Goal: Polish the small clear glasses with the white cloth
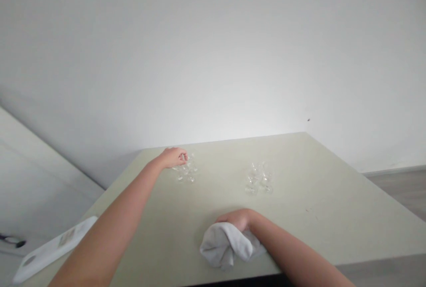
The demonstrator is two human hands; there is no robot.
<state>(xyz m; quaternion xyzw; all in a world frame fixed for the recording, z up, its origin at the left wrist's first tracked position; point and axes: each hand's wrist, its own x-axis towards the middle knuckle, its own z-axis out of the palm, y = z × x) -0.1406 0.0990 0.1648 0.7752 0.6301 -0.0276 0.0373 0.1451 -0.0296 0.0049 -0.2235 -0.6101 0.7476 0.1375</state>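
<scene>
Gripping a crumpled white cloth (222, 245), the right hand (239, 219) rests on the table (333, 198)

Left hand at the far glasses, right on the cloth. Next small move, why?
Probably close the left hand on one glass of the left cluster and bring it to the cloth: its fingertips touch that cluster, while the right hand grips the bunched cloth near the table edge.
</scene>
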